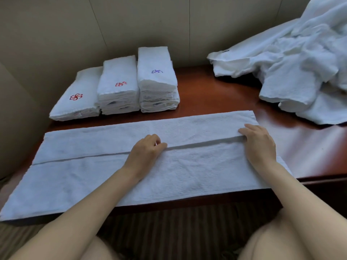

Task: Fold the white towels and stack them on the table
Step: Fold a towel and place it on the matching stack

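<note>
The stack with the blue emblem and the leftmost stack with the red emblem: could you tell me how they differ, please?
The blue-emblem stack is the tallest, several folded towels high; the red-emblem stack on the far left is the lowest. The blue-emblem stack stands rightmost in the row, the far-left one at the opposite end. Their emblems differ in colour, blue against red. Both are white, folded narrow, and rest on the brown table.
</note>
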### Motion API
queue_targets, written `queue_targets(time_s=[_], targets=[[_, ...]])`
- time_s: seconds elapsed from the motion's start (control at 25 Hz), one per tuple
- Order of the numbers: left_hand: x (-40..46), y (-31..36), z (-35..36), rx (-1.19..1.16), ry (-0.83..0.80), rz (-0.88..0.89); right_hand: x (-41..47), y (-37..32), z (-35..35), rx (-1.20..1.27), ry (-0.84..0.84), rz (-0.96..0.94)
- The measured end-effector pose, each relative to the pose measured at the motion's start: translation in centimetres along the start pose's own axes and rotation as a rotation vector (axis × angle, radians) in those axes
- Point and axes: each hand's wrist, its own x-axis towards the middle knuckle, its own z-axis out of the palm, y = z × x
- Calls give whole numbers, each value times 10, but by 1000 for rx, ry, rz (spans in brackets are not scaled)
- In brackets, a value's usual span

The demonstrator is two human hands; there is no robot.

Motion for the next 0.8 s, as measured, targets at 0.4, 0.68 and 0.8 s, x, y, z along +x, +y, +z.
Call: queue_targets(time_s=[0.4, 0.68, 0.8], targets=[[-6, -20, -6, -8, -122, -20, -24, -72, 1, -273, -235, -131], [-74, -105, -44, 241, -212, -233, -48, -230, 49, 16, -311, -660], [-111, -145, -62, 261, -236, -350, -44, -276, 69, 57, -315, -722]])
